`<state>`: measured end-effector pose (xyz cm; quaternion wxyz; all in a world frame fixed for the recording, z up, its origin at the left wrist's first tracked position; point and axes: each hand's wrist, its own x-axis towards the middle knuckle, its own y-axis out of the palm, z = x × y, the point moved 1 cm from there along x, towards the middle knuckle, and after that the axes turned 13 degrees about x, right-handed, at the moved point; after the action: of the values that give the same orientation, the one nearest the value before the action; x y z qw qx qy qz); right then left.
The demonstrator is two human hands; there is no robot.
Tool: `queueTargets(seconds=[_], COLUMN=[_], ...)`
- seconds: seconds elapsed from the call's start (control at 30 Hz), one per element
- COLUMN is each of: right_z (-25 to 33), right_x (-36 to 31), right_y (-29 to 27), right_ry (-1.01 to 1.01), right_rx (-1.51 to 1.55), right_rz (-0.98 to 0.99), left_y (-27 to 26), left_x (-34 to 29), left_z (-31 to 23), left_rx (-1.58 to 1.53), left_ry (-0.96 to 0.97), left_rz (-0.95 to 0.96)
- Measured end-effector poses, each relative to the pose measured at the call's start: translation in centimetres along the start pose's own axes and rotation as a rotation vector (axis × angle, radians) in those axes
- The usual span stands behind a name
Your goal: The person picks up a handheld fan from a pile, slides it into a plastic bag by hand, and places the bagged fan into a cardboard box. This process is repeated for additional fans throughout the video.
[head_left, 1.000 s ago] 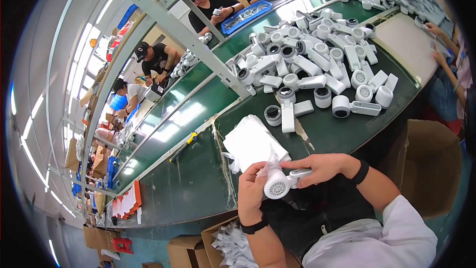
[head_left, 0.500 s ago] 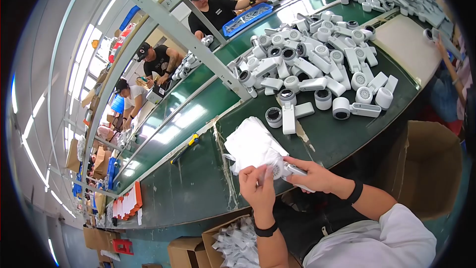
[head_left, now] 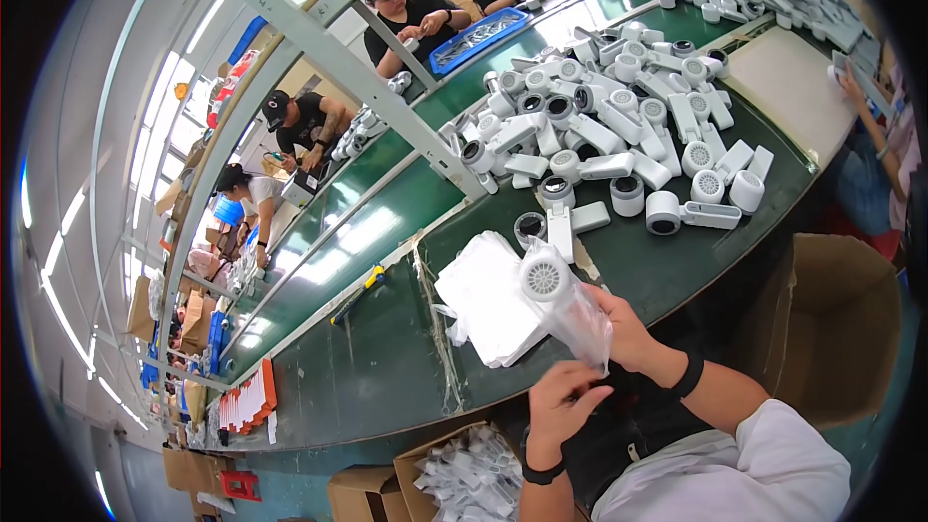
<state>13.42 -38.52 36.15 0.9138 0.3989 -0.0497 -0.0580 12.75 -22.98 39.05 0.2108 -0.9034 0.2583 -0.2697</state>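
A white handheld fan (head_left: 544, 277) with a round grille sits inside a clear plastic bag (head_left: 586, 327), its head up and its handle toward me. My right hand (head_left: 628, 336) is closed around the handle side of the bagged fan. Just below the bag's lower end is my left hand (head_left: 561, 404), its thumb apart from its bent fingers and nothing visibly held. Beneath the fan a stack of flat white bags (head_left: 483, 295) lies on the dark green table (head_left: 358, 382). A large heap of loose white fans (head_left: 619, 116) covers the table beyond.
A cardboard box (head_left: 414, 472) of bagged fans stands below the table edge; another open carton (head_left: 831, 329) is at the right. A yellow-handled tool (head_left: 360, 294) lies left of the bags. A metal frame post (head_left: 387, 101) rises across the table. Co-workers sit beyond.
The fan has been raised and turned, its grille now facing up over the bag stack, and the bag covers it. My left hand has moved from the fan's head down toward the bag's near end.
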Motion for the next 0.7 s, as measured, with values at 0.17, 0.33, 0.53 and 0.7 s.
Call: queueTargets(seconds=[0.17, 0.33, 0.53, 0.7], right_z=[-0.8, -0.8, -2.0, -1.5], right_x=[-0.9, -2.2, -1.4, -2.3], right_y=[1.2, 3.1, 3.7, 2.9], right_ry=[-0.052, -0.384, -0.6, -0.53], right_rx=[-0.004, -0.752, -0.871, -0.891], right_rz=[0.064, -0.005, 0.047, 0.081], left_y=[0.9, 2.8, 1.4, -0.5], left_x=[-0.6, -1.6, -3.5, -6.1], left_z=[3.5, 3.3, 5.2, 5.8], left_rx=[-0.477, -0.855, -1.104, -1.295], left_ry=[-0.311, -0.525, -0.436, -0.32], left_rz=[-0.39, -0.168, -0.214, -0.269])
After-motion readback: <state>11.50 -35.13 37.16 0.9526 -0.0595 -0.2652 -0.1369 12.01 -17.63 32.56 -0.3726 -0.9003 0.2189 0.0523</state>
